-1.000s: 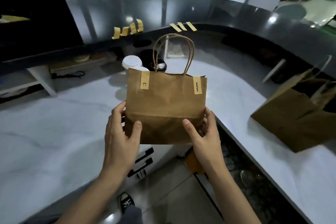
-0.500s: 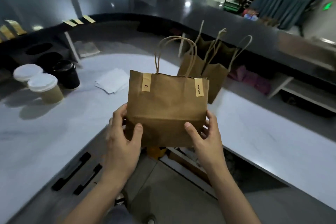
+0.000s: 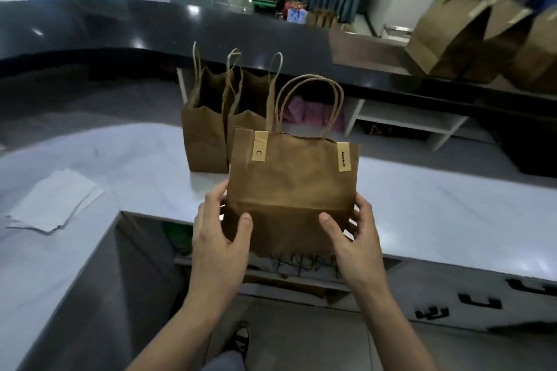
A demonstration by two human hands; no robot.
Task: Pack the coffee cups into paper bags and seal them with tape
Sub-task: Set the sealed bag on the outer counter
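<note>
The taped bag sits between both hands (left hand, right hand), two open bags just behind, papers far left.

My forearms are bare to the bottom edge of the view, with no sleeve showing. My left hand and right hand wear no gloves, rings or watch. Below, grey trousers and a dark shoe with light lacing show.
</note>
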